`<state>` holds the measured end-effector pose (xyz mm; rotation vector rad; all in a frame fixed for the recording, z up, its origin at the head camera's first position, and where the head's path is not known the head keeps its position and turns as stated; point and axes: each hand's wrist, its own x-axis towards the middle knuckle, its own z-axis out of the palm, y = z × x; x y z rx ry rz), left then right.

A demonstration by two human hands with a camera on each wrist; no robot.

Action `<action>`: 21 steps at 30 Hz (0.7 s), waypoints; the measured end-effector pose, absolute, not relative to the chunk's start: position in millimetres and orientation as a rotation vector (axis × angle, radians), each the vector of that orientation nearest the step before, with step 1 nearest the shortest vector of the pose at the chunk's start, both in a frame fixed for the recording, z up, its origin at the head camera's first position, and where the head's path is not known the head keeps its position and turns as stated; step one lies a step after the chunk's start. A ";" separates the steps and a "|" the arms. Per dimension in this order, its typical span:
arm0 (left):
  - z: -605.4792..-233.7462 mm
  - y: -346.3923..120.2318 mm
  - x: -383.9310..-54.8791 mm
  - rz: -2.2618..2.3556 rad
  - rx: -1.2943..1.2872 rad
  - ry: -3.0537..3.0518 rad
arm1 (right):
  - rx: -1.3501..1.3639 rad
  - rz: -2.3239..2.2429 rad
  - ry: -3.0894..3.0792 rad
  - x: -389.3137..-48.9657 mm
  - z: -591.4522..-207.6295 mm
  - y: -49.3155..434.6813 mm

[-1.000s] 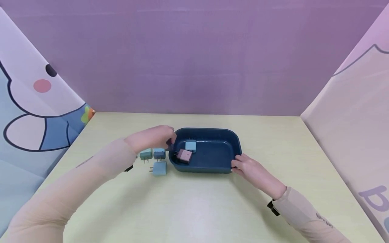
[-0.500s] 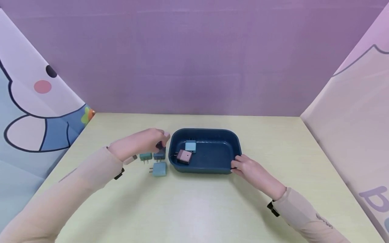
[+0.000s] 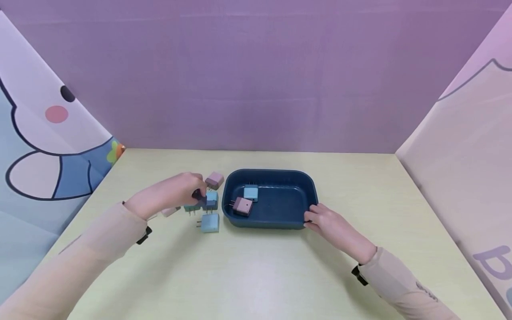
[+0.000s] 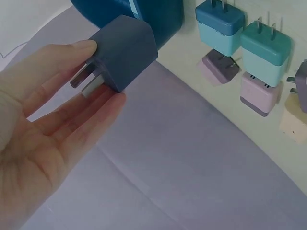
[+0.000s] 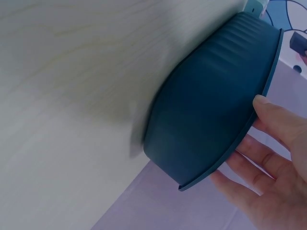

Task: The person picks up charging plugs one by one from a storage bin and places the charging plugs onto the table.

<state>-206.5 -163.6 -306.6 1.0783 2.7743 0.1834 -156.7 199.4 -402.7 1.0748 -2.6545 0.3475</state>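
My left hand [image 3: 176,189] pinches a dark navy wall charger [image 4: 127,52] between thumb and fingers, its metal prongs pointing back toward the palm. In the head view it hangs above the group of chargers left of the dark blue bin [image 3: 272,224]. Inside the bin, at its left side, lie a light blue charger [image 3: 250,192] and a pink-and-mauve charger [image 3: 242,206]. My right hand [image 3: 334,224] grips the bin's right rim, thumb on one side and fingers on the other, as the right wrist view shows.
Left of the bin lie a pink-and-mauve charger [image 3: 214,178], a two-tone blue charger [image 3: 211,201], a light blue charger [image 3: 210,223], a green charger [image 3: 192,208] and a pale pink charger [image 3: 171,211]. A purple backdrop [image 3: 256,89] rises behind the table [image 3: 256,271].
My left hand, with the navy charger, has moved left from the bin's left rim to above the loose chargers, uncovering a pink-and-mauve one. Right hand and bin have stayed put.
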 end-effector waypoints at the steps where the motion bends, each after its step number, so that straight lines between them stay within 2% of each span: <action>1: -306.4 -164.6 -205.7 0.188 1.074 2.773 | 1.076 0.347 -2.651 -156.6 -402.6 199.4; 21: -322.3 -186.1 -197.4 0.183 1.005 2.793 | 1.090 0.329 -2.613 -157.0 -403.9 200.6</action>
